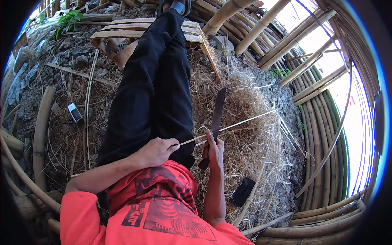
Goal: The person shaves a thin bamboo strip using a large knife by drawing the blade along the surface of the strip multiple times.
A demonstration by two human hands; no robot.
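Over my lap, my left hand [158, 151] pinches one end of a thin pale bamboo strip [249, 119]. The strip slants up to the right, past the knife and out over the shavings. My right hand [214, 150] is closed round the handle of a long dark-bladed knife [218, 109], its blade pointing away from me. My right thumb lies up along the blade where the strip crosses it. A small curl of shaving stands beside that thumb. Part of the handle is hidden under my fingers.
A heap of pale shavings [241, 102] spreads right of my legs, with a black phone [242, 191] on it. My legs rest on a low bamboo bench [122, 34]. A small silver-and-black device [74, 112] lies left. Stacked bamboo poles [316, 151] line the right side.
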